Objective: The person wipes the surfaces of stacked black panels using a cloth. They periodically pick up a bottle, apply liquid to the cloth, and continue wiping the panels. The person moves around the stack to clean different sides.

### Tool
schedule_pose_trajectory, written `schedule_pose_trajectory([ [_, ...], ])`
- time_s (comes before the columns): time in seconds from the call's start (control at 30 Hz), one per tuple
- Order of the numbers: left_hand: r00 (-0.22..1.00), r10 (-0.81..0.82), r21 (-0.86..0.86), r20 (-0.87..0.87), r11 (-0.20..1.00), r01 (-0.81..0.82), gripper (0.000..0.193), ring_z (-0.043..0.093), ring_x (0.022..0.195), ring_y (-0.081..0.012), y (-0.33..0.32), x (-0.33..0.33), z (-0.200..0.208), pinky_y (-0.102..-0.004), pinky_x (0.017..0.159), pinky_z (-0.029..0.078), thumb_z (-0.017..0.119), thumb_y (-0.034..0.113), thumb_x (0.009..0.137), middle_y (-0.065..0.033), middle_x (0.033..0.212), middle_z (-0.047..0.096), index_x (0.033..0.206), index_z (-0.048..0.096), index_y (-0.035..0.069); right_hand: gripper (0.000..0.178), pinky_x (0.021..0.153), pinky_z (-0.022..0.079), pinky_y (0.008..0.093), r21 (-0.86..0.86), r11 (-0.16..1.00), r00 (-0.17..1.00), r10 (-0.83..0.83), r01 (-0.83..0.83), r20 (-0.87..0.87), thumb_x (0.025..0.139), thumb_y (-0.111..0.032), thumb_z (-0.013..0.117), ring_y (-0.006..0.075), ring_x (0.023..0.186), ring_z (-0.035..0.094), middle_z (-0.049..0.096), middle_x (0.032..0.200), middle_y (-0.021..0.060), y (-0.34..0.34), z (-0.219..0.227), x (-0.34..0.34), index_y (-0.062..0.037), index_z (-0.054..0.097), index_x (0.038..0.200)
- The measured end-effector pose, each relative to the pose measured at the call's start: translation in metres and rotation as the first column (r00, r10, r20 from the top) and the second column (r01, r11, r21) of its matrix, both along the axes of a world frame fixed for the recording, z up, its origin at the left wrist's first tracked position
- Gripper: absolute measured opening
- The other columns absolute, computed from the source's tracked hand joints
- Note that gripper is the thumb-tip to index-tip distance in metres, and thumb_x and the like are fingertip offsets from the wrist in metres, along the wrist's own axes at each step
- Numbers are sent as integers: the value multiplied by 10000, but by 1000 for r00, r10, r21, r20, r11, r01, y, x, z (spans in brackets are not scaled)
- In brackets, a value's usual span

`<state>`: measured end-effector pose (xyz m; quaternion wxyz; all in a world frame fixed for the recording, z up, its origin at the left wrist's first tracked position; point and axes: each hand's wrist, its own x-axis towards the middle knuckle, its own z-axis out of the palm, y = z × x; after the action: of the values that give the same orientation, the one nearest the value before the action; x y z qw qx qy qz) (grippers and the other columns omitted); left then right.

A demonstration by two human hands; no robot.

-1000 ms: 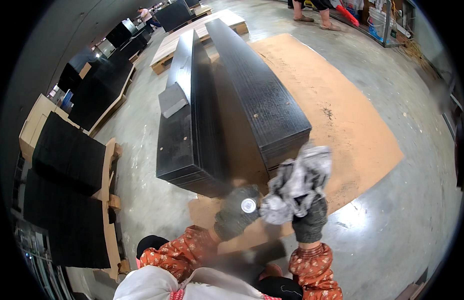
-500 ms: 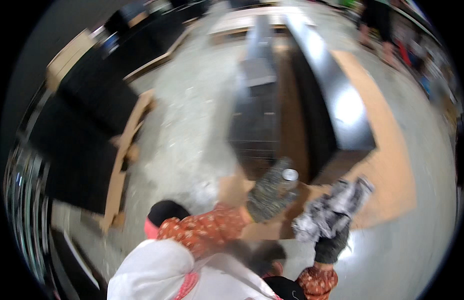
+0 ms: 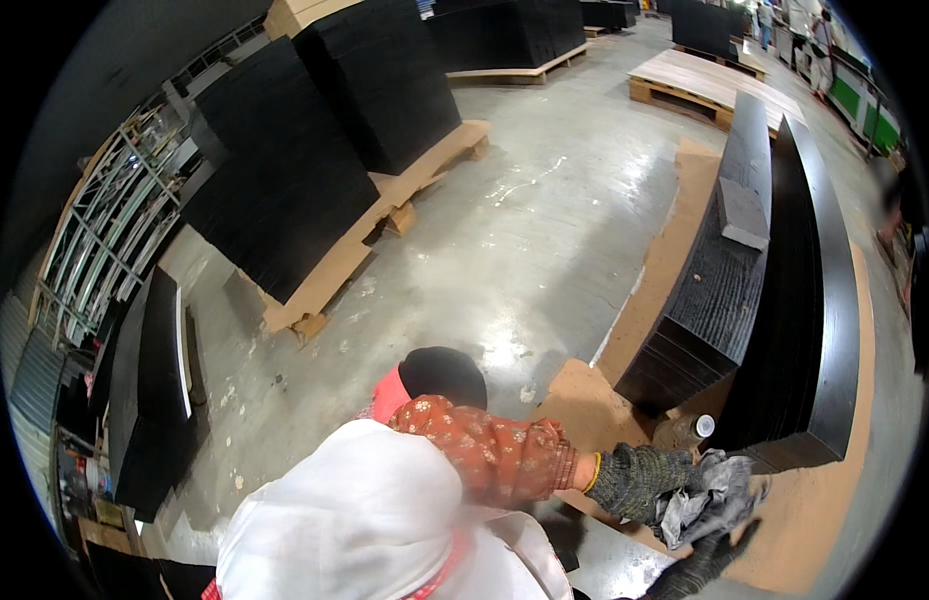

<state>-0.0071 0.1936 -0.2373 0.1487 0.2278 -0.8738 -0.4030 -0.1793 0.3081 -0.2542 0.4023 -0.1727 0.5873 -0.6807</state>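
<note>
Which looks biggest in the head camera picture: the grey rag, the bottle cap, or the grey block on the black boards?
1. Grey rag, though it is nearest the camera.
2. Grey block.
3. Bottle cap.

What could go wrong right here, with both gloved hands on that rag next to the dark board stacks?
The left hand and right hand bunch a grey rag right beside a small white-capped bottle; a careless swipe might tip it. The tall stacks of dark boards stand close, so a knock could shift a panel. The concrete floor looks glossy, possibly slippery.
</note>
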Motion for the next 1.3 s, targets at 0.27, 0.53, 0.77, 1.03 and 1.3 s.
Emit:
schedule_pose_trajectory([
  [0.27,909,79,225,-410,974,17,424,578,929,-214,4,-18,-12,-357,839,479,753,248,754,-61,1011,571,1080,551,69,794,1008,306,427,-108,994,830,-45,-18,-556,850,-424,625,331,1233,319,304,1367,200,-6,-37,5,-18,223,1402],
  [0.53,925,-26,16,-379,999,35,657,366,1286,-262,25,-16,-62,-377,1056,320,682,275,801,-139,1392,376,1363,385,107,577,768,512,408,-184,979,841,-30,-83,-541,867,-361,578,320,906,590,573,1045,209,2,-137,20,49,406,1235],
  [0.77,966,-94,93,-242,988,120,674,294,1364,-300,25,-2,-15,-390,1129,234,646,155,828,-149,1457,323,1415,328,67,507,747,503,346,-364,909,936,290,-204,198,854,-244,627,235,851,602,600,930,101,7,-106,26,-20,411,1255],
  [1.03,937,230,303,-262,942,-146,851,371,1286,-292,8,19,-20,-402,1077,305,755,205,769,-139,1382,387,1433,245,54,542,820,517,315,-217,957,978,-168,193,127,776,-41,709,183,974,580,565,1111,82,-1,-61,12,-39,444,1249],
  [1.3,825,520,51,-220,851,-523,925,434,1248,-318,-4,-10,-84,-412,1038,361,765,270,725,-173,1343,429,1433,216,40,540,803,516,311,-39,971,965,-238,235,-106,711,-110,791,166,924,602,617,1030,81,-9,-72,21,-19,516,1167],
])
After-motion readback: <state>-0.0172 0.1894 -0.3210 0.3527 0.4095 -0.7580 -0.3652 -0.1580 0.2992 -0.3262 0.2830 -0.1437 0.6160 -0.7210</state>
